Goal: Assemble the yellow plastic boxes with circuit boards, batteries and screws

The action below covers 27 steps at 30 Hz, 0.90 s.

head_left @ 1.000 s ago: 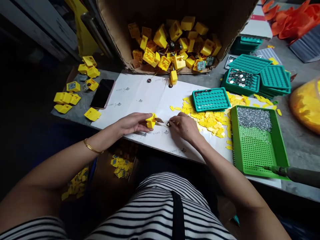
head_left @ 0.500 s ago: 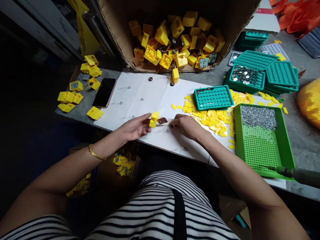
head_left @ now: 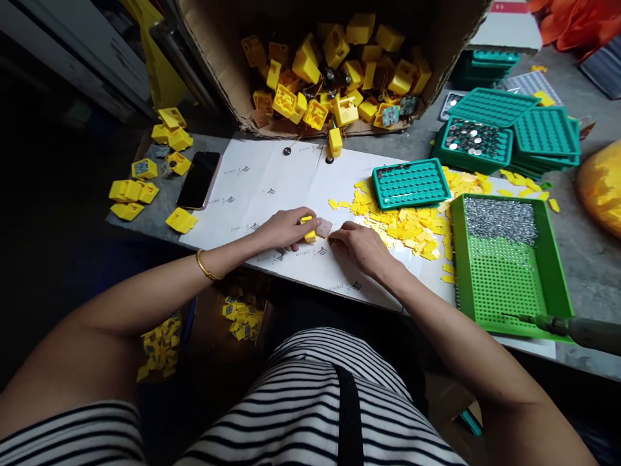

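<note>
My left hand (head_left: 284, 229) is closed around a small yellow plastic housing (head_left: 307, 234) pressed onto the white paper (head_left: 272, 188). A small brownish board (head_left: 323, 228) sticks out of the housing's right side. My right hand (head_left: 359, 246) lies just right of it, fingertips pinched near the board; what they pinch is too small to make out. A heap of small yellow chips (head_left: 412, 226) lies directly right of my right hand.
A tipped cardboard box (head_left: 218, 58) of yellow housings stands behind the paper. A teal tray (head_left: 410, 184), stacked teal trays (head_left: 528, 136), a green tray (head_left: 504, 304) of metal screws and an electric screwdriver (head_left: 572, 327) are to the right. A phone (head_left: 198, 180) and loose housings lie left.
My left hand tipped the yellow housing down onto the paper and closed over it. My right hand stayed close beside it, at the board.
</note>
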### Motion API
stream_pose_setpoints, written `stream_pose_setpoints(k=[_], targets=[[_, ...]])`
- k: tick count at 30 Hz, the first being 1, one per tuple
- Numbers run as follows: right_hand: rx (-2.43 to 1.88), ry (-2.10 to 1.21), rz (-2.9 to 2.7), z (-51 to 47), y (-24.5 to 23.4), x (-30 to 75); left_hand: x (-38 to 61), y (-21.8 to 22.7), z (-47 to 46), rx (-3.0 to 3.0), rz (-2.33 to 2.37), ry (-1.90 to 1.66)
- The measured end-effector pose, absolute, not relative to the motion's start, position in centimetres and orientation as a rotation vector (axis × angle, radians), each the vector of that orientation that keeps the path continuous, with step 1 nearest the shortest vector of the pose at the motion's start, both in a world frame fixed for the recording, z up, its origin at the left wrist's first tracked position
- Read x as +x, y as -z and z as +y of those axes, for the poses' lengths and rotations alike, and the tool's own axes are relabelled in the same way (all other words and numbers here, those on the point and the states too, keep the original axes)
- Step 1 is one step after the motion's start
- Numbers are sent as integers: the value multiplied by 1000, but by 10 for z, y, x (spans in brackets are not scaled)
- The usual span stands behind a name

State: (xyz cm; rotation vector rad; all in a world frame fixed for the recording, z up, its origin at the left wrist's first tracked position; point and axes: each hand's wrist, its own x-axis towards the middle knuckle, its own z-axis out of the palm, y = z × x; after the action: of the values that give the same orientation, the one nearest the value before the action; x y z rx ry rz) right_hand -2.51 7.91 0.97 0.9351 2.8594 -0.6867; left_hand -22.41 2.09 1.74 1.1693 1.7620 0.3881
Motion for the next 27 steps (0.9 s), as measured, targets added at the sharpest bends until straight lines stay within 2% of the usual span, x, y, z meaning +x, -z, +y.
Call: stream_pose_setpoints(k=[5,7,10,13,20,27], targets=[[1121,838,2873,75,-5,-14,-214,-14,12,1256,1712,-460],[1289,1263,2790,70,-5,-8,-211,-12,5,1138,1647,-546],[1443,2175,2313,59,-8,0,-203,-14,-5,784,1455,-666],[1395,2606,1913,46,-14,3,-189,-17,-18,488,1190,-791],[1393,2943,1543,31,-16,10,-156,-19,-44,187,942,-992],[1626,3018,1476,28,-19,28,-141,-20,-61,99,810,-1009]])
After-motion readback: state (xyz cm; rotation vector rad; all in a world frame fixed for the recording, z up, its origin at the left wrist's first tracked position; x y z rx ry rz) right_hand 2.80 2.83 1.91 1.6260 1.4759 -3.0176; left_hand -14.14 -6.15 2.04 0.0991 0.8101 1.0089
